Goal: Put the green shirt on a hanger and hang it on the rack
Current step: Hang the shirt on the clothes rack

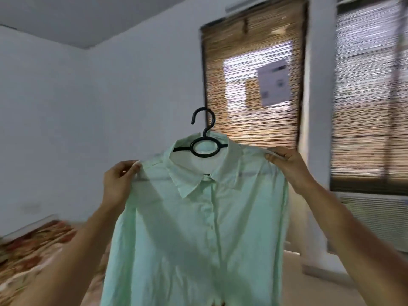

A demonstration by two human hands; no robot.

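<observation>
The pale green shirt [198, 228] hangs in front of me on a black plastic hanger [204, 133], whose hook and ring stick up out of the collar. The hanger's arms run inside the shoulders and show only faintly through the cloth. My left hand [120, 180] pinches the shirt's left shoulder. My right hand [284, 164] grips the right shoulder at about the same height. The shirt is buttoned and its lower part falls out of frame. No rack is in view.
A bed with a floral cover [33, 250] lies at the lower left. White walls stand behind. Bamboo blinds [254, 85] cover windows at centre and right, with a white pillar [318, 129] between them. Pale floor [309, 283] shows at the lower right.
</observation>
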